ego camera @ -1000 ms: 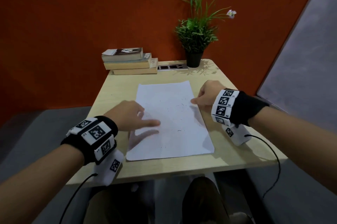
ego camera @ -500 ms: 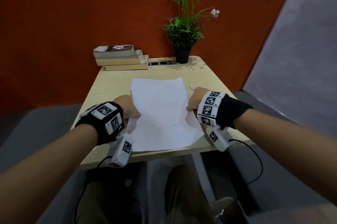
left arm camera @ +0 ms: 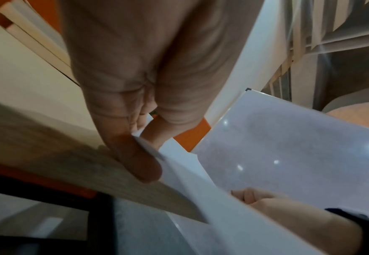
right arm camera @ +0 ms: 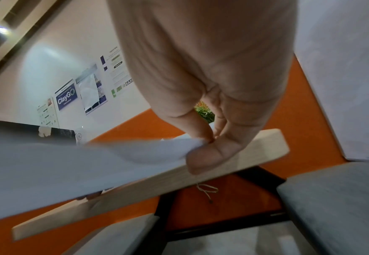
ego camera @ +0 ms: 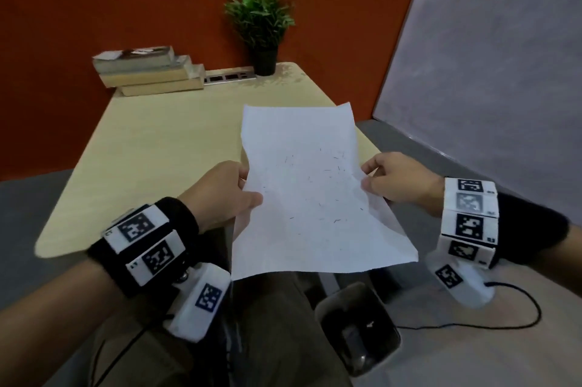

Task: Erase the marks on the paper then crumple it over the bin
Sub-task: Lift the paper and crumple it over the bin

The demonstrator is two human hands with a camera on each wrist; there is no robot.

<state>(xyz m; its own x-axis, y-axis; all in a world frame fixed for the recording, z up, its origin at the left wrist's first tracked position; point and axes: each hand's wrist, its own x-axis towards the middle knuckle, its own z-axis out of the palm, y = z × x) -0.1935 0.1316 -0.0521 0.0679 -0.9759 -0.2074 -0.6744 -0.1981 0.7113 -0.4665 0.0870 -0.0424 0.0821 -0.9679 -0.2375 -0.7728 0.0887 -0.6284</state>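
A white sheet of paper with faint dark specks hangs in the air off the table's near right edge, flat and slightly bowed. My left hand pinches its left edge between thumb and fingers. My right hand pinches the right edge. The paper runs leftward from that pinch in the right wrist view. A dark bin with a pale rim stands on the floor below the paper's near right corner.
The pale wooden table carries a stack of books, a potted plant and a socket strip along the far edge by the orange wall. A grey partition stands to the right. My legs are below.
Both hands went from resting on the flat sheet to pinching its side edges, then lifted it off the table and carried it rightward, above the bin.
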